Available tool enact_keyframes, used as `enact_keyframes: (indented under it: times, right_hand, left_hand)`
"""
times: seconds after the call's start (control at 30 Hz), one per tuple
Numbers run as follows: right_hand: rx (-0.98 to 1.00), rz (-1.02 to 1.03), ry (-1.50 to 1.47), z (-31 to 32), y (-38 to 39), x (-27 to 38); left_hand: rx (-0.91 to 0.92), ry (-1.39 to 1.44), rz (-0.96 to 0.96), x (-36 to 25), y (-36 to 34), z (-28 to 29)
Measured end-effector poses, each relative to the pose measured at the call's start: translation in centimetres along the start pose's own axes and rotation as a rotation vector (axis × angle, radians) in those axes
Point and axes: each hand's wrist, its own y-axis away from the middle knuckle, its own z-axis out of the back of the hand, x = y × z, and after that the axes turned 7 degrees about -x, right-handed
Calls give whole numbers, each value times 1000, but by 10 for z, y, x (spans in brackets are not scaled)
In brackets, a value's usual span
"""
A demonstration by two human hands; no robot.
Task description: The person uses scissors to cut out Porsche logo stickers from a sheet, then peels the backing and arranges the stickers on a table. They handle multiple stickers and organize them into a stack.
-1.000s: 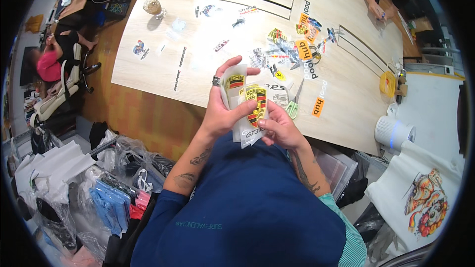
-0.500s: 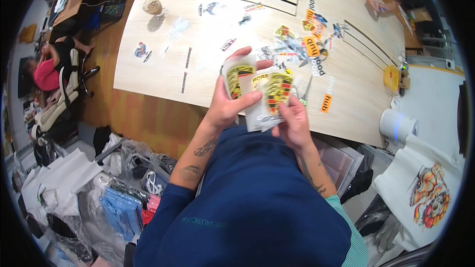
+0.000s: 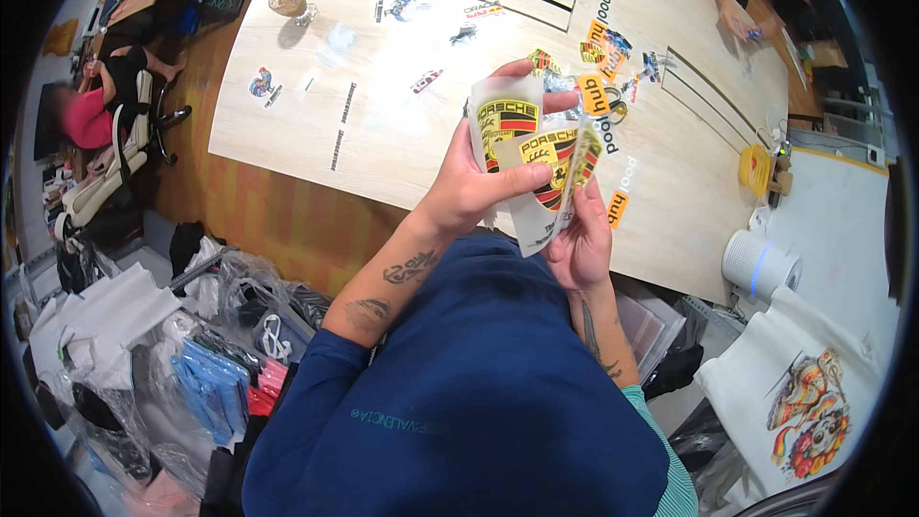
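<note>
Both my hands are above the near edge of the pale wooden table, holding translucent decal sheets printed with yellow, red and black shield crests. My left hand is closed on one sheet, its thumb pressing across the lower part of a second sheet. My right hand pinches a curled crest sheet at the right side of the bunch. The sheets overlap, so how many there are is hidden. Just beyond the hands lies a loose pile of colourful decals.
A glass of brown drink stands at the far left. Orange-and-black decals lie to the right. Another person's hand is over the far right table. Plastic-wrapped garments fill the lower left; a white cylindrical device stands at right.
The sheets and both hands have moved right and slightly up in view. The sheets are fanned differently, and the right-hand one is now turned edge-on. The view has shifted a little.
</note>
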Motion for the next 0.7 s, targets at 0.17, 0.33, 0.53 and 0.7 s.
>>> enact_keyframes:
  times: [0.17, 0.33, 0.53, 0.7]
  right_hand:
    - [-111, 201, 210, 42, 10, 37]
    - [-177, 286, 460, 74, 38, 83]
    - [-257, 371, 598, 87, 63, 110]
    - [-193, 340, 520, 87, 71, 116]
  left_hand:
    - [-90, -66, -46, 28, -1, -29]
    - [-108, -212, -87, 74, 1, -55]
    - [-106, -304, -107, 114, -1, -84]
    - [-80, -265, -87, 124, -1, -93]
